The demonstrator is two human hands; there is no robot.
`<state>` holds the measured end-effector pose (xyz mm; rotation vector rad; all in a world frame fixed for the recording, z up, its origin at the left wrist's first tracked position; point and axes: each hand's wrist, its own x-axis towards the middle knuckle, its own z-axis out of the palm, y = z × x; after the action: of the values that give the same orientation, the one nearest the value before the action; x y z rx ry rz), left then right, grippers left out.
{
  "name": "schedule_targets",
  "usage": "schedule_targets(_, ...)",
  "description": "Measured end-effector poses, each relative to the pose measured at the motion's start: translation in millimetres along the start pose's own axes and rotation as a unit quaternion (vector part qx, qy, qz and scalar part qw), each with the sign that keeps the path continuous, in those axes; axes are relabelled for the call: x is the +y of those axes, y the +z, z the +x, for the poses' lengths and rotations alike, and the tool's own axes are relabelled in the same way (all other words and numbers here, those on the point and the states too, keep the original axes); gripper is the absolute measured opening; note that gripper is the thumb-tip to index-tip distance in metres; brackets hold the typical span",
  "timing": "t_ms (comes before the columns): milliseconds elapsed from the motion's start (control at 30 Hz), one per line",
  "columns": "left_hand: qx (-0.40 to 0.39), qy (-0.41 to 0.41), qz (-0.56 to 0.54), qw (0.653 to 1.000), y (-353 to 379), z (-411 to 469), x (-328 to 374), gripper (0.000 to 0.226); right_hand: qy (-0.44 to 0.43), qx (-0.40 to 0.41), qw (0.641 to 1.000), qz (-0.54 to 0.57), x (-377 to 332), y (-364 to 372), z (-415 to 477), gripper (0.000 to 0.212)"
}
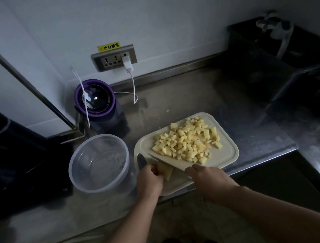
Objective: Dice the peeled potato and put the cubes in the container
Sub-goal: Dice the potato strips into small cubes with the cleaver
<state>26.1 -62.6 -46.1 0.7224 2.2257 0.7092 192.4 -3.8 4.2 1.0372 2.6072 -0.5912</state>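
The board [228, 155] sits at the counter's [192, 99] front edge, cubes [188, 142] heaped on its far half, left hand [149, 180] pinching the potato piece [167, 172] beside the container [99, 163], right hand [208, 177] curled round the knife [176, 165].

A pale-yellow potato chunk [167, 171] is lying at the cutting board's [225, 154] near-left corner. The diced cubes [188, 142] are lying heaped mid-board, and the clear round container [103, 186] is standing upright just left.

Dim, murky overall; weak sheen on worktop [182, 100] beyond right grip [210, 179]; corners darkened, edges bowed, detail soft.
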Motion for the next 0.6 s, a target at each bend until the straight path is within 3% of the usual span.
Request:
schedule_targets(133,-0.011,-0.018,-0.045,0.999,-1,2,-2,0.02,0.051,0.029,0.998,0.017,3,-15,5,0.04)
schedule_targets(300,-0.006,-0.049,-0.066,0.997,-1,2,0,0.014,-0.011,0.029,0.999,-0.016,-9,-16,-7,0.045)
schedule_targets(600,-0.023,-0.052,-0.082,0.995,-2,-1,0,0.02,-0.015,-0.001,1.0,-0.027,-11,-13,-10,0.046)
